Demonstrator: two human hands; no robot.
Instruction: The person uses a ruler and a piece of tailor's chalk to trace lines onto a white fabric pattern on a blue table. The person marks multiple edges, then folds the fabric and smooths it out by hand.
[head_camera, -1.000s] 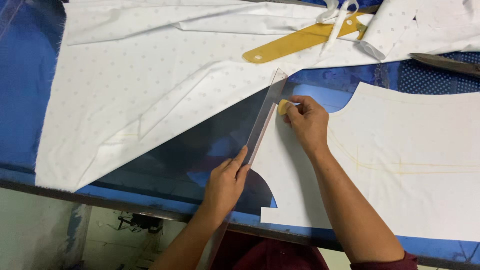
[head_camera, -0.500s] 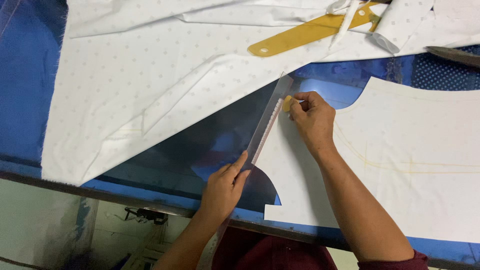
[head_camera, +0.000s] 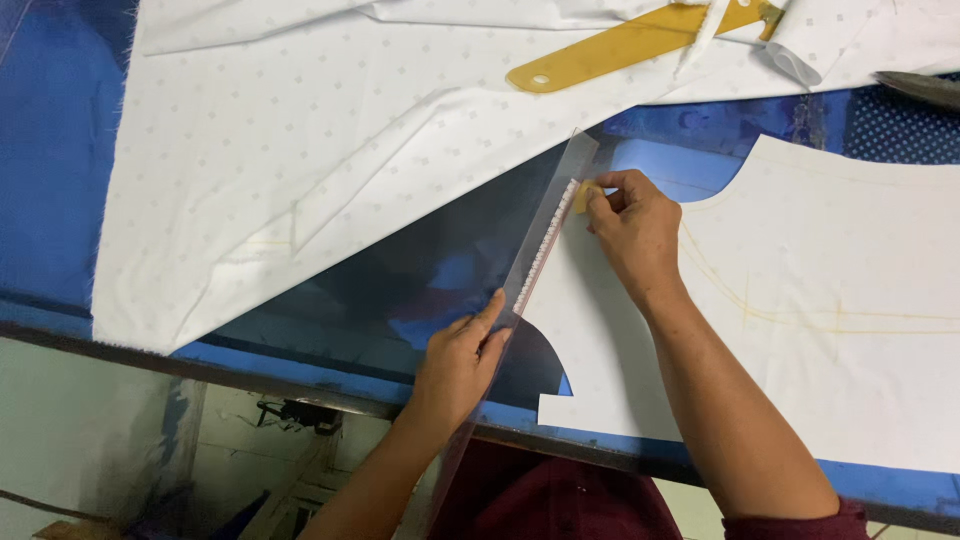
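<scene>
Dotted white fabric (head_camera: 330, 130) spreads at ten o'clock; a plain white cut cloth panel (head_camera: 800, 340) lies at three. Left hand (head_camera: 460, 365) presses the clear plastic ruler (head_camera: 545, 235) flat along its edge; right hand (head_camera: 635, 230) pinches a small yellow chalk piece (head_camera: 581, 196)

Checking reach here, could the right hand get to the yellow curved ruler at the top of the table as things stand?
Probably yes: the yellow curved ruler lies in the open on the white cloth beyond the right hand, nothing between, though that hand pinches chalk.

No packages, labels, signs or screens in view; only cloth, rulers and both hands at a blue work table.
</scene>
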